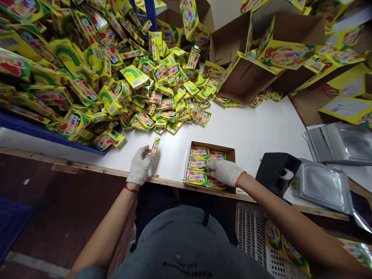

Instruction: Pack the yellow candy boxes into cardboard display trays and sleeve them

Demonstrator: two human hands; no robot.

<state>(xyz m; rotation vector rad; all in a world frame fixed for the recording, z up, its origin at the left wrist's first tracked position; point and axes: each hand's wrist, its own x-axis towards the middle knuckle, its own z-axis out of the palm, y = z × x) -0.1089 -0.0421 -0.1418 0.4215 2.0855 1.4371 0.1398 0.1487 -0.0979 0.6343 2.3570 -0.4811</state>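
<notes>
My left hand, in a white glove, is closed on a small yellow-green packet held on edge above the white table's front part. An open carton stands near the table edge, with several yellow-green packets lying face up in rows inside. My right hand, gloved in white with an orange cuff, reaches over the carton's right side. Its fingertips are bent down at the packets, and whether they grip one is hidden.
A large heap of packets covers the back left, beside a blue tray edge. Empty cartons pile up at the back right. A black tape dispenser and clear plastic trays lie right. A white basket sits below the edge.
</notes>
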